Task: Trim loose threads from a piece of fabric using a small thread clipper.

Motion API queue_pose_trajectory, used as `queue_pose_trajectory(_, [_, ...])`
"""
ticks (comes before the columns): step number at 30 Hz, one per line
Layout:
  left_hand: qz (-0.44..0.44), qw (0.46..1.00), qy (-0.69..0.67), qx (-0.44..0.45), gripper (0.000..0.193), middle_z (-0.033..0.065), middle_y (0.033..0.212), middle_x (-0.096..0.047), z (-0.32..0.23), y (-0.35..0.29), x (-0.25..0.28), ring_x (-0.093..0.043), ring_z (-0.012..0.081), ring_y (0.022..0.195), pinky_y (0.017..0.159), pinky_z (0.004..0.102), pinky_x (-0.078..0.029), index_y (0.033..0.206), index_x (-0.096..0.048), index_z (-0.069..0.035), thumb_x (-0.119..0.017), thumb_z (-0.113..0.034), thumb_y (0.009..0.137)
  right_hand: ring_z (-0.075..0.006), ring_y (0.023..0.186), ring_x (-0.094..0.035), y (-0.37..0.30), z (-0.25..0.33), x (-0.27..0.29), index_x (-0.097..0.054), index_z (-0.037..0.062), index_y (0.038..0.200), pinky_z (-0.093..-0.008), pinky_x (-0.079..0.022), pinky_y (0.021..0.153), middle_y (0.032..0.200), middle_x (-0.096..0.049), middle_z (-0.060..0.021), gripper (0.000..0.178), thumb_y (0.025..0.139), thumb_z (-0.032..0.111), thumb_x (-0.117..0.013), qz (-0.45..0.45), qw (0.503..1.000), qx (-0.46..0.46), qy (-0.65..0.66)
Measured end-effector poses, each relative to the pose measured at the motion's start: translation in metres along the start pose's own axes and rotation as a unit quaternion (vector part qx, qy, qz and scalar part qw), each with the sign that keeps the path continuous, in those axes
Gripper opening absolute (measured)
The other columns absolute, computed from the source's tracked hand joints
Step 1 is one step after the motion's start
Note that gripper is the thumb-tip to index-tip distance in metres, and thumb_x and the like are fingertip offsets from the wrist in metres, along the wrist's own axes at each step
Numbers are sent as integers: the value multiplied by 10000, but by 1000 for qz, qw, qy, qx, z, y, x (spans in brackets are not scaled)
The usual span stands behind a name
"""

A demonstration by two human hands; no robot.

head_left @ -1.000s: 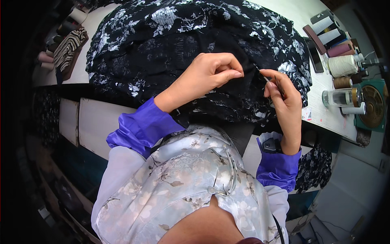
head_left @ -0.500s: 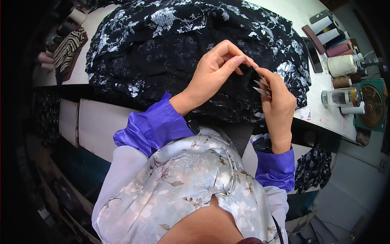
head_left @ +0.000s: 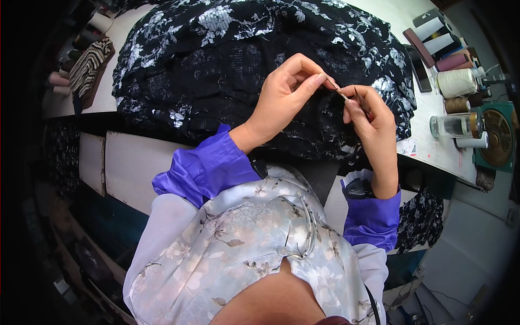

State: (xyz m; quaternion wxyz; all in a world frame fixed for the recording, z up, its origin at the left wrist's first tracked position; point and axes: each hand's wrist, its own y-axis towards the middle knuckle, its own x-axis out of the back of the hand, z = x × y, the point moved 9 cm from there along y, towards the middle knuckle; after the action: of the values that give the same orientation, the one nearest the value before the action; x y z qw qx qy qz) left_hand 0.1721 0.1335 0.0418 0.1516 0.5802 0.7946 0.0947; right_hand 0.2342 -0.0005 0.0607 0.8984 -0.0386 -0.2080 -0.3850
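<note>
Head: hands [head_left: 290,100] [head_left: 376,122] are closer than a second ago.

We wear a pale floral blouse [head_left: 244,244], whitish sleeves [head_left: 165,225], shiny purple cuffs [head_left: 200,170] at nine and four o'clock, and a thin black strap [head_left: 373,306] at five.

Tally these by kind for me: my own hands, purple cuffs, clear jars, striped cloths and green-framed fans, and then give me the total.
Hands: 2, left hand and right hand
Purple cuffs: 2, left cuff and right cuff
Clear jar: 1
Striped cloth: 1
Green-framed fan: 1
Total: 7
</note>
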Motion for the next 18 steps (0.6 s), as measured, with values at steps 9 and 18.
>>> queue_pose_trajectory(9, [14, 1000, 12, 11, 82, 95, 952, -643, 5, 10, 1, -616, 123, 870, 838, 268, -484, 965, -535, -3, -504, -77, 983, -51, 632, -499, -6, 5, 8, -646, 17, 1092, -210, -390, 573, 691, -557, -8, 200, 920, 3, -546, 34, 999, 11, -24])
queue_pose_trajectory(18, [42, 998, 36, 18, 62, 71, 953, -626, 1, 4, -6, -606, 113, 861, 819, 257, -490, 972, -556, -7, -543, -67, 965, -184, 643, -636, -9, 11, 0, -608, 49, 1077, -288, -483, 594, 746, -625, -105, 255, 847, -57, -583, -43, 989, 87, -108])
